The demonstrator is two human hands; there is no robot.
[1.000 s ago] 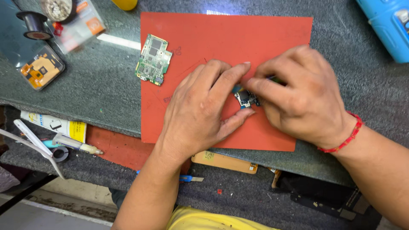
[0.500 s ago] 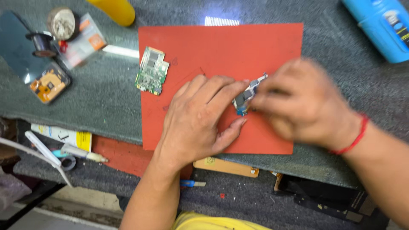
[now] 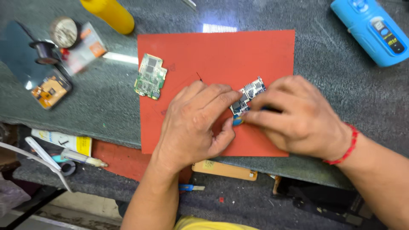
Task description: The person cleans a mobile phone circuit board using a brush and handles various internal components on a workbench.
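- Two hands work over a red mat (image 3: 255, 51) lying on a grey stone-patterned table (image 3: 106, 110).
- Nearest the viewer, below the table edge, a lower shelf (image 3: 238, 204) carries a tan flat card (image 3: 224, 169), a small blue-handled tool (image 3: 190, 187), a glue tube (image 3: 81, 157), white plastic tweezers (image 3: 44, 159) and a white-and-yellow box (image 3: 64, 140).
- Left hand (image 3: 194, 123): palm down on the mat, fingers extended toward the right, fingertips (image 3: 232, 96) touching a small blue circuit board (image 3: 248, 97); thumb curled underneath toward the board's lower end.
- Right hand (image 3: 298, 117): fingers pinched on the same circuit board from the right side. A red thread band (image 3: 347, 147) sits on this wrist.
- Blue circuit board: held between both hands, tilted, at the mat's centre-right; whether it rests on the mat or is lifted cannot be told.
- Green circuit board (image 3: 150, 76): lies flat on the mat's left edge, well apart from both hands.
- Left of the mat: an orange-backed component (image 3: 50, 91) on a dark glass panel (image 3: 19, 55), a black wire spool (image 3: 42, 49), a round tin (image 3: 64, 32) and a small clear packet (image 3: 87, 47).
- Far edge: a yellow bottle (image 3: 108, 15) at upper left; a blue handheld device (image 3: 370, 30) at upper right.
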